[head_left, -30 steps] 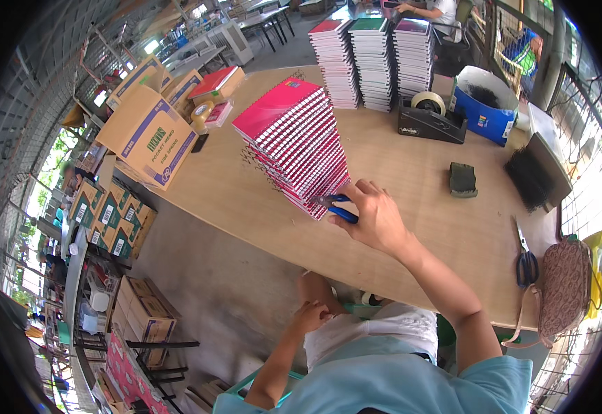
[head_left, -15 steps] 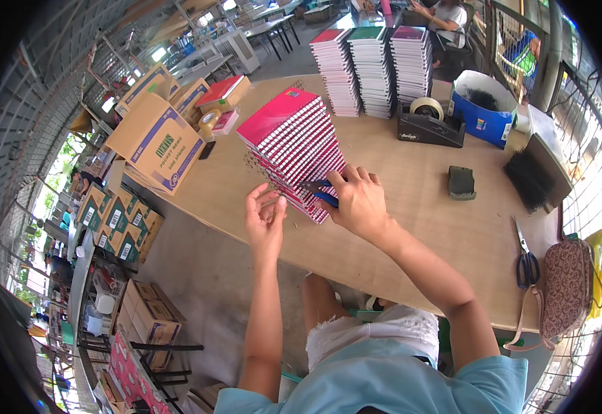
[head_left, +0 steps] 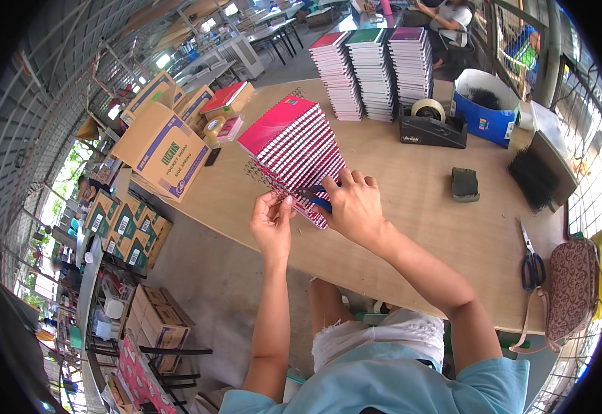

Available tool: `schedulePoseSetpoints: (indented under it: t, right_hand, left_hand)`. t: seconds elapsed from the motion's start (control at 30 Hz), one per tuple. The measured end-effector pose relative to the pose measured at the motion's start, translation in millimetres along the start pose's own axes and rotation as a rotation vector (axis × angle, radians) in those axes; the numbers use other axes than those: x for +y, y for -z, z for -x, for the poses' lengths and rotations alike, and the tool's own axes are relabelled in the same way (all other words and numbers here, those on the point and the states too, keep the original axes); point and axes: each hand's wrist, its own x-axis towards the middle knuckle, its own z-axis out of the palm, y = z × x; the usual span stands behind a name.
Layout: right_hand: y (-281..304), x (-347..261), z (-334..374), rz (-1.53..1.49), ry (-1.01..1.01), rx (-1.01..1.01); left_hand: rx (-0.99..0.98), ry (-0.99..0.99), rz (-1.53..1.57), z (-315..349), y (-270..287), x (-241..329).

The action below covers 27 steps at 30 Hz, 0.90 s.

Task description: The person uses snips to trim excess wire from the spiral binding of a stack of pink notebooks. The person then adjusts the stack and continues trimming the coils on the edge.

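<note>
1. The right hand (head_left: pixel 355 207) has its fingers wrapped around a pair of pliers (head_left: pixel 322 204) with blue handles; the grip is narrow, and part of the handles is hidden behind the fingers; the dark tip points left, at the lower part of the notebook stack; I cannot tell whether it touches a wire.
2. The left hand (head_left: pixel 272 219) is just beside the tip, at the stack's lower left edge; thumb and fingertips are drawn close together; I cannot tell whether anything thin is pinched between them.
3. The notebook stack (head_left: pixel 288 127) stands on the wooden table (head_left: pixel 401 172), near its front edge and in front of both hands; the top cover is pink, white and pink bands run down the near side, and wire loops stick out at the left.
4. Behind it stand three taller piles: one with a red top (head_left: pixel 330 41), one with a green top (head_left: pixel 366 36), one with a purple top (head_left: pixel 408 34); a tape dispenser (head_left: pixel 433 132) and a blue box (head_left: pixel 484 124) are near them.
5. To the right lie a dark block (head_left: pixel 465 185), a brush (head_left: pixel 534 178), scissors (head_left: pixel 532 269) and a patterned bag (head_left: pixel 570 283); to the left is a cardboard box (head_left: pixel 166 157).
</note>
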Motion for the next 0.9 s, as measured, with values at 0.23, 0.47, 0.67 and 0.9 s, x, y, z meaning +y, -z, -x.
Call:
schedulePoseSetpoints:
  t: [0.23,0.47,0.67,0.9]
  right_hand:
    - [-1.0,-1.1,-2.1,0.054,0.036,0.037]
    - [-4.3,5.3,-5.7,-0.091,0.013,-0.118]
    - [1.5,5.4,1.5,0.02,0.068,0.084]
    - [-2.7,-5.7,-6.6,0.03,0.05,0.037]
  left_hand:
    - [0.006,-0.012,-0.012,-0.1,0.5,-2.3]
    - [0.024,-0.012,0.007,-1.0,-0.7,-2.0]
    - [0.037,-0.013,0.001,0.5,-2.2,0.1]
    - [0.019,-0.034,-0.015,0.6,-1.5,-0.7]
